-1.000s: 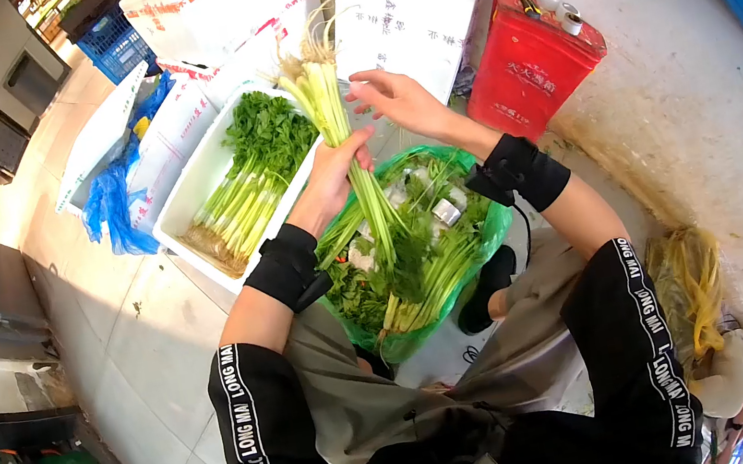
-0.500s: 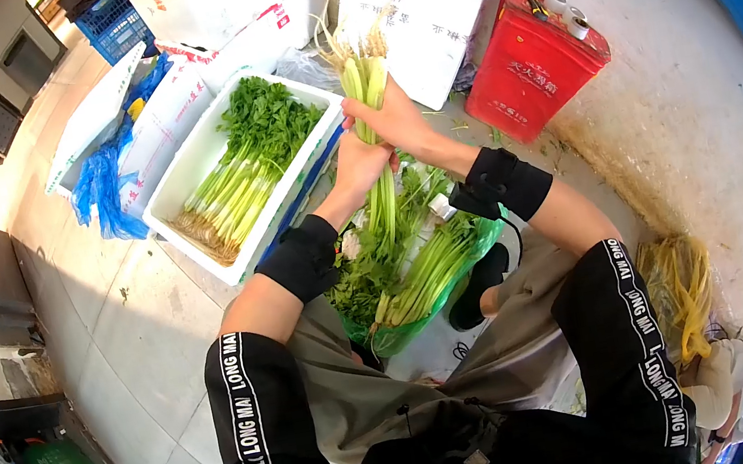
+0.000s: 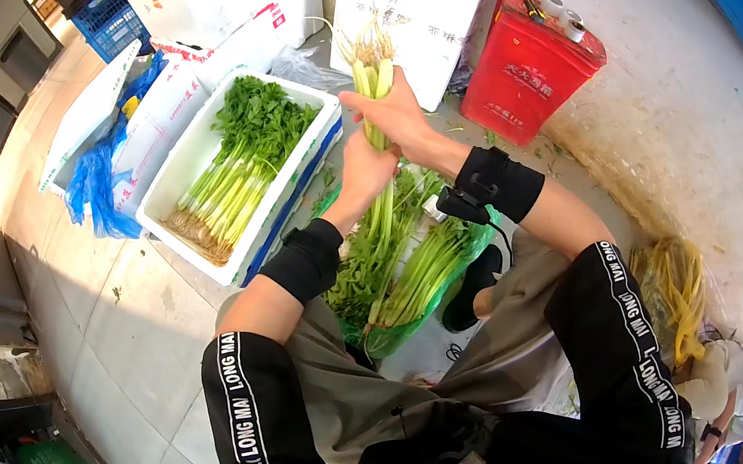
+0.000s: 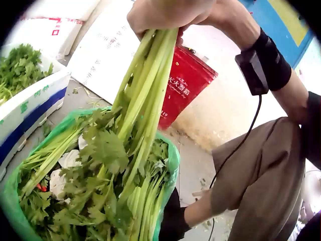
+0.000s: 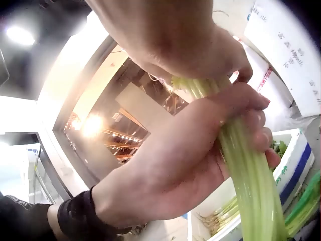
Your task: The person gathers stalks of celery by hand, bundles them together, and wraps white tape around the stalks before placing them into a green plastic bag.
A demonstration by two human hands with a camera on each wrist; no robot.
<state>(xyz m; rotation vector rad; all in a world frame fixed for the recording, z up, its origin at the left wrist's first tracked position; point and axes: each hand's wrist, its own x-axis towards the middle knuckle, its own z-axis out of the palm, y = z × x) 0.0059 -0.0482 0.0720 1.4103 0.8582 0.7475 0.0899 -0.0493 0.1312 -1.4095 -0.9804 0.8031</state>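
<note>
Both hands hold one upright bunch of celery (image 4: pixel 143 95), roots at the top and leaves hanging down. The left hand (image 3: pixel 367 172) grips the stalks; in the right wrist view its fingers (image 5: pixel 258 123) curl round them. Just above, the right hand (image 3: pixel 399 116) is wrapped round the stalks below the roots. Under the bunch, a green plastic bag (image 4: pixel 173 163) holds more celery and some white wrapped pieces. To the left, a white foam box (image 3: pixel 159 229) contains a neat row of celery (image 3: pixel 232 181) with roots toward its near end.
A red bin (image 3: pixel 526 71) with rolls on top stands at the right by the wall. A white lettered board (image 3: pixel 414 7) lies behind the hands. Blue plastic (image 3: pixel 101 182) hangs from a box at the left, and a yellow bag (image 3: pixel 675 296) is at the right. Another person is partly visible at lower right.
The right hand, apart from the stalks a second ago, has closed round them above the left hand. The bunch has shifted right and now stands more upright.
</note>
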